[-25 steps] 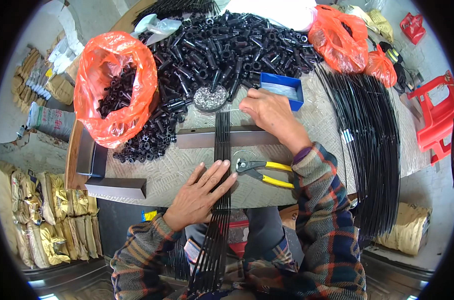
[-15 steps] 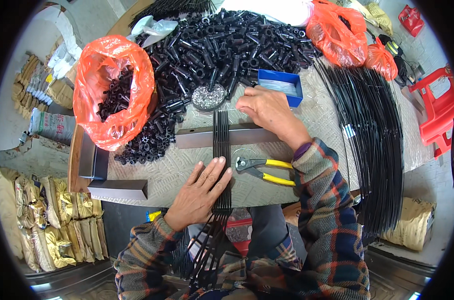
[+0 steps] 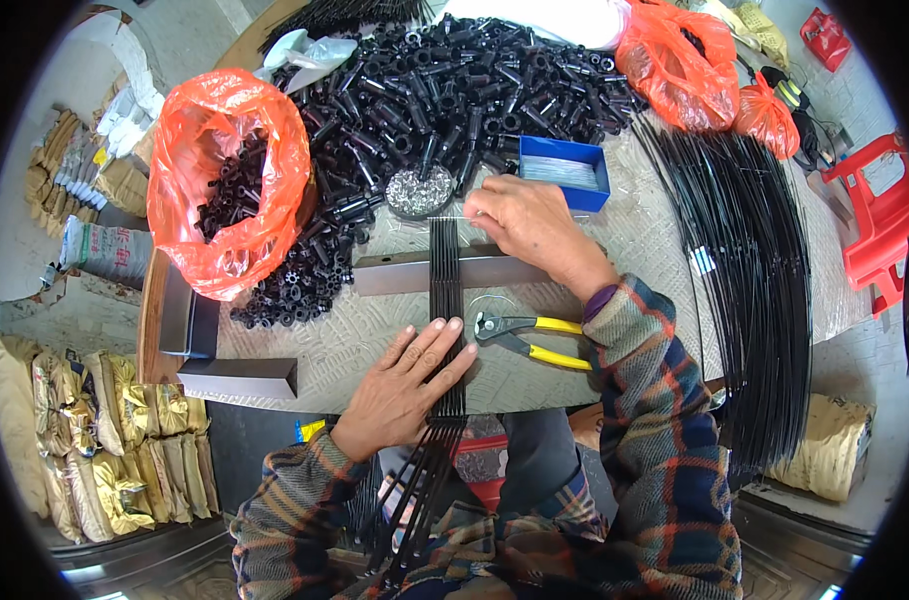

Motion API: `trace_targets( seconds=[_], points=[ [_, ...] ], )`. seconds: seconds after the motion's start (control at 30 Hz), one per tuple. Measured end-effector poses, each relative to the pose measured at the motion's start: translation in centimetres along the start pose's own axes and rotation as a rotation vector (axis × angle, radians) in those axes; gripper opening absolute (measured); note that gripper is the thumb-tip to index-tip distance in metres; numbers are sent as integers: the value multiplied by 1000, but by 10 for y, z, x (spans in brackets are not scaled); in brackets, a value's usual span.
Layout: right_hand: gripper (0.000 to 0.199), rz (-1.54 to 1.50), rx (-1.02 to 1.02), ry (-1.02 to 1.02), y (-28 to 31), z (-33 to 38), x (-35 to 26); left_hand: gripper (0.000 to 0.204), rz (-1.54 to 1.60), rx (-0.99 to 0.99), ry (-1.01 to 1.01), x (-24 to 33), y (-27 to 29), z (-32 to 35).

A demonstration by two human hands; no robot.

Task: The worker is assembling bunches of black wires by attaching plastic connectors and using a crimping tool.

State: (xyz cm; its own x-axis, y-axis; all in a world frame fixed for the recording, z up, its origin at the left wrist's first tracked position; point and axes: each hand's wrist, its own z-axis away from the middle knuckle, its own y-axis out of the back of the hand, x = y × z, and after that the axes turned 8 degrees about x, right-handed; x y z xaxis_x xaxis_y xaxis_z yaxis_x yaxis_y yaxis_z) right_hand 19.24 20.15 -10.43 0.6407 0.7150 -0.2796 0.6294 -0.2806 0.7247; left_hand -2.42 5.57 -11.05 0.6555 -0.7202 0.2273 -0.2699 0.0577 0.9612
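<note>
Head view: left hand (image 3: pixel 399 395) lay flat on rods (image 3: pixel 445 268); right hand (image 3: pixel 529 225) pinched a wire (image 3: pixel 461 218); lighter left-hand pressure could have splayed the rods.

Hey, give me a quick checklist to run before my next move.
1. Bare left hand laid on the thin black rods: ok.
2. Rods across the long grey metal bar: ok.
3. Bare right hand pinching the thin, pale, wire-like piece: ok.
4. Piece touching the rod tips: cannot tell.
5. Black pliers with yellow handles clear of the rods: ok.
6. Rods together below the left hand: not ok, they spread apart.
</note>
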Motion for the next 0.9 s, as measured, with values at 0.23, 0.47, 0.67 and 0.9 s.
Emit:
trace_targets(
  seconds=[0.23,0.47,0.67,0.9],
  points=[
    [12,-1,39,19,9,3,7,83,-70,-12,-7,1,4,1],
    [11,65,87,21,6,-2,8,88,9,15,-11,1,4,-1],
    [10,209,-212,-393,53,-6,78,87,20,60,-28,16,-8,18],
    [11,280,-330,-269,43,-18,93,83,-5,97,-23,18,-10,23]
  ],
)
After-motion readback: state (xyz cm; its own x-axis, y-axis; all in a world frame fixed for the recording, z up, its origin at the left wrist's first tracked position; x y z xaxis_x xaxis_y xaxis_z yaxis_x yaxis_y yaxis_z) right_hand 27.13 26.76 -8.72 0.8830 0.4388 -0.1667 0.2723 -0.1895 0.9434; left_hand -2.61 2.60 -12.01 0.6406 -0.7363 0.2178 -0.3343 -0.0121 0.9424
